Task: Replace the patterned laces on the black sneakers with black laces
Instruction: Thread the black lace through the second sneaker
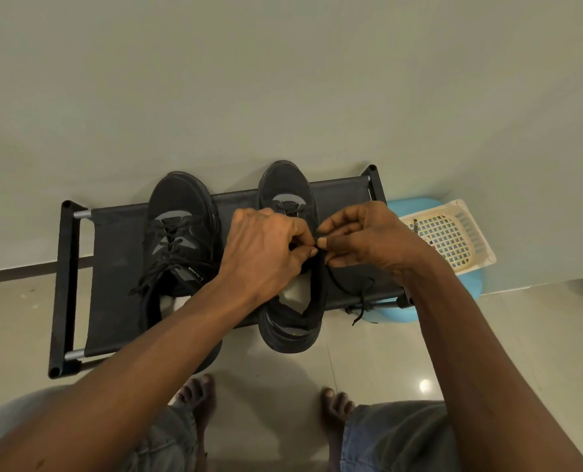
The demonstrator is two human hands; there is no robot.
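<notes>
Fingers [304, 240] of the left hand [266, 247] and right hand [365, 236] meet, both pinching the black lace [337, 284] over the right sneaker [285, 183], which lies on the rack [120, 267] beside the laced left sneaker [180, 202].

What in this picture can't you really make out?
Head view:
- Middle eyelets of the right sneaker: covered by the left hand and right hand.
- How far its black lace is threaded: hidden under those hands.
- Left sneaker's heel: mostly behind the left forearm.
- Items in the cream basket: too small.
</notes>
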